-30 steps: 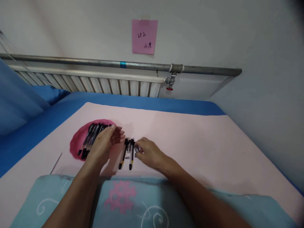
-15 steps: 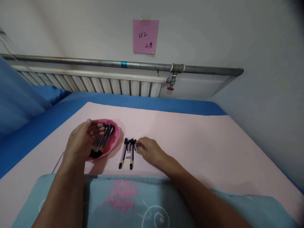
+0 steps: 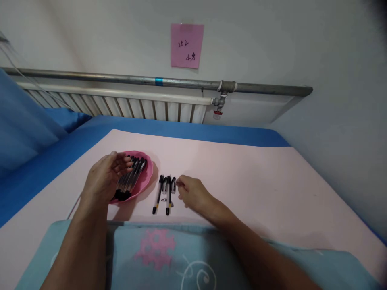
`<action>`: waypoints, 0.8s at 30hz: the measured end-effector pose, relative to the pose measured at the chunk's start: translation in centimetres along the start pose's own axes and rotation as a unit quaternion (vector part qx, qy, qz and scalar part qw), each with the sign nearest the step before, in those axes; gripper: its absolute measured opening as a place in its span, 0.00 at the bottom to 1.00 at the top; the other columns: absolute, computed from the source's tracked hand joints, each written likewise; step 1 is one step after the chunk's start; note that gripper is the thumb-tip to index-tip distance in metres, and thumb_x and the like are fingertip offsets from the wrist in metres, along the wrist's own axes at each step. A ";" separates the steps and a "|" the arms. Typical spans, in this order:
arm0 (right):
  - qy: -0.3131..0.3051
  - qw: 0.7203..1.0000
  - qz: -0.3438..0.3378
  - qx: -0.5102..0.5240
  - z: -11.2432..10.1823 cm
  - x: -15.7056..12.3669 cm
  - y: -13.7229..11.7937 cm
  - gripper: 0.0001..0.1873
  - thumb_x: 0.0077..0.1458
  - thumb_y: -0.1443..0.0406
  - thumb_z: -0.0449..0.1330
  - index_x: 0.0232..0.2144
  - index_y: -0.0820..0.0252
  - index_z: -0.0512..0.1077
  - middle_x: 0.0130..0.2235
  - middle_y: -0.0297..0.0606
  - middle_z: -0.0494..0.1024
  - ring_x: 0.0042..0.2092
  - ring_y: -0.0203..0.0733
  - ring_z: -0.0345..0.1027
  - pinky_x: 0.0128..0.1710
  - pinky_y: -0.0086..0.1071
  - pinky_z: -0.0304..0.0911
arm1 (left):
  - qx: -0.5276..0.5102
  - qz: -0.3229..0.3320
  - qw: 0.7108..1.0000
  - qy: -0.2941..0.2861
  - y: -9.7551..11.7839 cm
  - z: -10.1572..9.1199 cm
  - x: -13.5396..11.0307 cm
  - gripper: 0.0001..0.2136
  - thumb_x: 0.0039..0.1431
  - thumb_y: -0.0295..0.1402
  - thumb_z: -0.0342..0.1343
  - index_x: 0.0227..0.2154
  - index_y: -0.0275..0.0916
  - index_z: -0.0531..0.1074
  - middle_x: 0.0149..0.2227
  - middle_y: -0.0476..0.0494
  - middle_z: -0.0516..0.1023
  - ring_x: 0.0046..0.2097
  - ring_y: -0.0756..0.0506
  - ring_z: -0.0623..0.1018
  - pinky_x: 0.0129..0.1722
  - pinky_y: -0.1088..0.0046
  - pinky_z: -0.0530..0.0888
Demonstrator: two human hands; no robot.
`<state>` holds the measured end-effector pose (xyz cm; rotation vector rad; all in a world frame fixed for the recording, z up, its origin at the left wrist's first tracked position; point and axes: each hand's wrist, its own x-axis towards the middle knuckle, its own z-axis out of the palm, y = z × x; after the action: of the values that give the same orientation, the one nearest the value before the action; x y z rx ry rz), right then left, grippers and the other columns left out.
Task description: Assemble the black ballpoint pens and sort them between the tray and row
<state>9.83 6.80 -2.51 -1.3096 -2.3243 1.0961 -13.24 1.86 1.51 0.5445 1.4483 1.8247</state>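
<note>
A pink dish (image 3: 147, 174) holds several black-capped pens (image 3: 134, 177). My left hand (image 3: 102, 181) lies over the dish's left side, thumb at the far rim. Its fingers are loosely bent and apart, resting on the pens. Right of the dish, three pens (image 3: 165, 193) lie side by side on the pink board (image 3: 256, 181), with a small loose part (image 3: 163, 199) between them. My right hand (image 3: 193, 194) rests on the board just right of them. Its fingertips are pinched together next to the rightmost pen's cap, and what they hold, if anything, is hidden.
A teal cushion (image 3: 157, 257) with a pink snowflake lies under my forearms. A thin white stick (image 3: 72, 206) lies on the board, left of the dish. Blue bedding (image 3: 211, 135) surrounds the board. Behind it are a radiator (image 3: 121, 106), a metal pipe (image 3: 181, 83) and a pink note (image 3: 186, 45).
My left hand moved left from between the dish and the loose pens onto the dish, then stayed. My right hand's fingertips drew slightly away from the rightmost pen.
</note>
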 end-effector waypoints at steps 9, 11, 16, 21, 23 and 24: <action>0.013 0.996 -0.025 0.086 0.2 0.7 0.6 0.07 0.50 0.70 0.52 0.30 0.58 0.69 0.25 0.34 0.71 0.27 0.35 0.63 0.24 0.27 0.54 | 0.180 0.069 0.975 0.111 0.6 -1.5 0.6 0.08 0.42 0.35 0.58 0.26 0.37 0.70 0.24 0.48 0.73 0.28 0.48 0.73 0.29 0.72 0.71; 0.030 0.992 -0.020 0.118 0.3 0.9 0.8 0.07 0.49 0.70 0.52 0.30 0.58 0.69 0.24 0.33 0.71 0.27 0.35 0.64 0.23 0.26 0.54 | 0.309 0.080 0.941 0.114 0.5 -1.9 0.7 0.09 0.41 0.37 0.57 0.27 0.39 0.71 0.25 0.47 0.74 0.29 0.46 0.73 0.30 0.70 0.69; 0.035 0.988 0.015 0.151 0.2 1.0 1.0 0.07 0.49 0.70 0.51 0.30 0.59 0.69 0.22 0.33 0.70 0.23 0.34 0.63 0.19 0.25 0.53 | 0.651 0.113 0.748 0.059 0.0 -2.5 0.9 0.12 0.47 0.40 0.50 0.30 0.40 0.73 0.31 0.39 0.76 0.35 0.38 0.74 0.33 0.65 0.67; 0.043 0.991 -0.010 0.129 -0.1 1.0 1.0 0.07 0.47 0.70 0.53 0.28 0.59 0.70 0.23 0.33 0.71 0.26 0.35 0.64 0.23 0.27 0.55 | 0.727 0.092 0.675 0.082 -0.3 -3.0 1.4 0.21 0.51 0.39 0.43 0.41 0.31 0.71 0.40 0.24 0.73 0.41 0.30 0.73 0.35 0.60 0.66; 0.045 0.992 -0.019 0.120 -0.2 1.1 1.1 0.07 0.47 0.71 0.53 0.28 0.59 0.70 0.24 0.33 0.71 0.27 0.35 0.64 0.24 0.27 0.55 | 0.728 0.079 0.677 0.073 -0.4 -3.1 1.5 0.20 0.51 0.38 0.42 0.40 0.31 0.71 0.38 0.24 0.74 0.40 0.30 0.73 0.34 0.60 0.66; 0.044 0.992 -0.023 0.116 -0.2 1.1 1.1 0.07 0.47 0.71 0.53 0.27 0.58 0.70 0.24 0.34 0.71 0.28 0.35 0.64 0.24 0.27 0.55 | 0.728 0.075 0.678 0.070 -0.4 -3.1 1.6 0.20 0.51 0.38 0.42 0.39 0.31 0.72 0.37 0.25 0.75 0.39 0.31 0.74 0.33 0.60 0.66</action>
<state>10.05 8.18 -3.31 -1.1873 -2.0812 1.2241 -16.36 1.07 0.10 1.2641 2.8529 0.3559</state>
